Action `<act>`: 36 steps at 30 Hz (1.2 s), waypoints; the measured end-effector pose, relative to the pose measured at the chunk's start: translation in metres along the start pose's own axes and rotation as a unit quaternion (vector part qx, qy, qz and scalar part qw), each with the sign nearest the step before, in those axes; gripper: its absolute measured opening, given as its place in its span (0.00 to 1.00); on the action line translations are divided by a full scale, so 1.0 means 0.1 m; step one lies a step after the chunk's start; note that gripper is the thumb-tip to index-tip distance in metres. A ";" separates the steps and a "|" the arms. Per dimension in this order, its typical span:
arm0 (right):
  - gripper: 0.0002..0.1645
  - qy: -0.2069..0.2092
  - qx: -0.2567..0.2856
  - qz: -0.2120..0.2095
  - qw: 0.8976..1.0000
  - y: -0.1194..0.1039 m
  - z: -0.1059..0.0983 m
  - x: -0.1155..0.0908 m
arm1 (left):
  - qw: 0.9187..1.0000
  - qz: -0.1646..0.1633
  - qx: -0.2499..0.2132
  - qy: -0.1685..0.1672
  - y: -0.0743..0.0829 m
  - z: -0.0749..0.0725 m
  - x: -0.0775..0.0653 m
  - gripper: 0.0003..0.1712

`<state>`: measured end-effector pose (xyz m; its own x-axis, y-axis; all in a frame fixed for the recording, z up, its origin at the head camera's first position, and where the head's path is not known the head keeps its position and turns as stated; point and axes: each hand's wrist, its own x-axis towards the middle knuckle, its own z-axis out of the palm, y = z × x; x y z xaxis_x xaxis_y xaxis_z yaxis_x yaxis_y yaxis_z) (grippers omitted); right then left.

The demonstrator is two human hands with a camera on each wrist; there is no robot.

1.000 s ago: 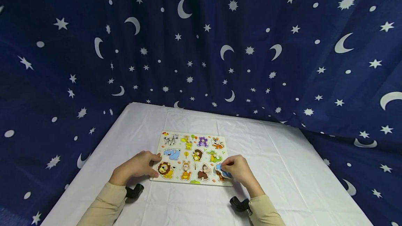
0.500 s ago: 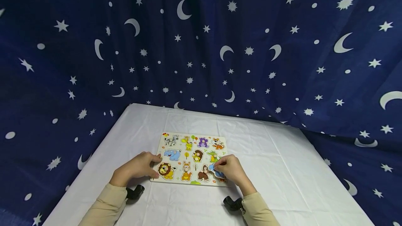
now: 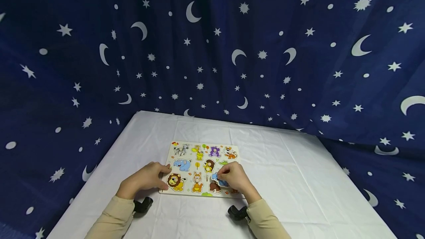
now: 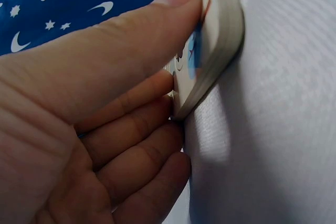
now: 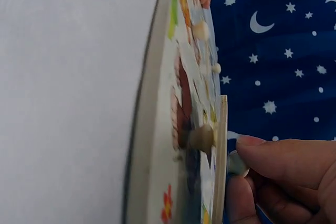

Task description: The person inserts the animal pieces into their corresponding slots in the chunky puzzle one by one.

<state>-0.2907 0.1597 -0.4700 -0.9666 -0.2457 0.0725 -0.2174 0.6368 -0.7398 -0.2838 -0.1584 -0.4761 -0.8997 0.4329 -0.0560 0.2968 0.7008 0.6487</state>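
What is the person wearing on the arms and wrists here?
Both arms are in plain beige long sleeves with ribbed cuffs at the wrist. A small black device sits under the left wrist, and a matching black device under the right. Both hands are bare.

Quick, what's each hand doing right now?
Left hand: grips the puzzle board by its left edge.
Right hand: pinches a blue puzzle piece above the board.
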 end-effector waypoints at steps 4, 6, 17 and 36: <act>0.03 -0.008 0.000 0.000 1.000 -0.04 0.05 0.03 | 1.000 -0.006 0.006 0.003 0.00 0.00 0.00 0.34; 0.03 -0.008 0.001 -0.004 1.000 -0.07 0.07 0.05 | 1.000 -0.008 0.005 0.005 0.00 0.00 0.00 0.34; 0.02 -0.029 0.005 -0.010 1.000 -0.20 0.15 0.15 | 1.000 -0.005 0.001 0.004 0.03 -0.01 0.00 0.34; 0.03 -0.047 0.040 0.019 0.998 -0.32 0.30 0.27 | 1.000 -0.006 0.003 0.008 0.05 0.00 -0.02 0.33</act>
<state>-0.3060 0.1108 -0.4643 -0.9561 -0.2926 -0.0175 -0.1656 0.5882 -0.7916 -0.2810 -0.1558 -0.4723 -0.9079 0.4160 -0.0514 0.2882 0.7086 0.6440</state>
